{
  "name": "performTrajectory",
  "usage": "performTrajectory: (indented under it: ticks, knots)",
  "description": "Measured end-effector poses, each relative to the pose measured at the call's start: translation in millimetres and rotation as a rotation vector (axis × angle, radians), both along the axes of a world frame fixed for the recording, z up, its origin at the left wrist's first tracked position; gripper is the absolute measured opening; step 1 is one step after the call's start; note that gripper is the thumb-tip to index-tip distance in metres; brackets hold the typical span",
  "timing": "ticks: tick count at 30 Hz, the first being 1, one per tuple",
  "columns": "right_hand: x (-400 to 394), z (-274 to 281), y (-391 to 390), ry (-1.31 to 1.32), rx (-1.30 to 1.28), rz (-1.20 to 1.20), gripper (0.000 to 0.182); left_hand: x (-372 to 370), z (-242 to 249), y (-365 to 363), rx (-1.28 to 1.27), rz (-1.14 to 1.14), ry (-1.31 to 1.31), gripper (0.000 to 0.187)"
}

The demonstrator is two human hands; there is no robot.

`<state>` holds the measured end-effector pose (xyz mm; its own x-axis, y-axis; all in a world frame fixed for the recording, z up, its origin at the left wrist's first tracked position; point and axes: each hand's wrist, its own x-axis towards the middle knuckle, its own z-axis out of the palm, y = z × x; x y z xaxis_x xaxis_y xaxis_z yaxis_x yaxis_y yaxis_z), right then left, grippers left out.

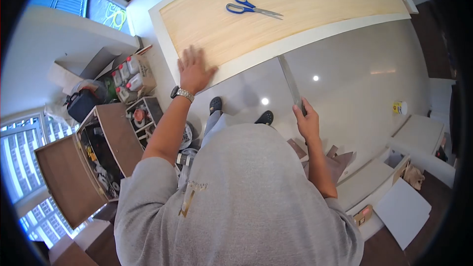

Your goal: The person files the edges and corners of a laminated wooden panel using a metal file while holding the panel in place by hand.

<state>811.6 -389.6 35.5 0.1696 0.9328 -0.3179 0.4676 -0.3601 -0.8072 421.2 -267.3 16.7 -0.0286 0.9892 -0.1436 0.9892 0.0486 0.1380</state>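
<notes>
My left hand [196, 71] lies flat with its fingers spread on the near left corner of a panel [266, 58], which has a white border and a pale wood-coloured middle. In my right hand [308, 122] is a long, flat grey metal file [290, 83], gripped at its lower end. The file's far tip reaches the panel's near edge; whether it touches is hard to tell. Scissors with blue handles [242, 8] rest on the panel, blades pointing right.
On the left stand an open wooden tool box [118, 135] with tools inside and a carton of red-capped bottles [140, 71]. A yellow-and-white can [399, 108] is on the shiny floor to the right. Nearer are pale cabinet pieces [367, 182] and a white sheet [403, 212].
</notes>
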Motion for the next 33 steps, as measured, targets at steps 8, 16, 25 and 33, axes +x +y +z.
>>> performTrajectory:
  ticks: [8,16,25,33]
  knots:
    - [-25,14,14,0.011,0.098,0.047,0.052,-15,-23,-28,0.138,-0.095,-0.027,0.083]
    - [-95,19,-53,-0.012,0.01,-0.182,0.053,23,-23,37,0.176,-0.566,-0.107,0.084]
    - [-151,6,-116,0.0,-0.039,-0.35,0.054,18,-18,87,0.151,-0.579,-0.144,0.093]
    - [-154,2,-123,-0.003,-0.067,-0.362,0.051,21,-13,83,-0.058,-0.666,-0.109,0.121]
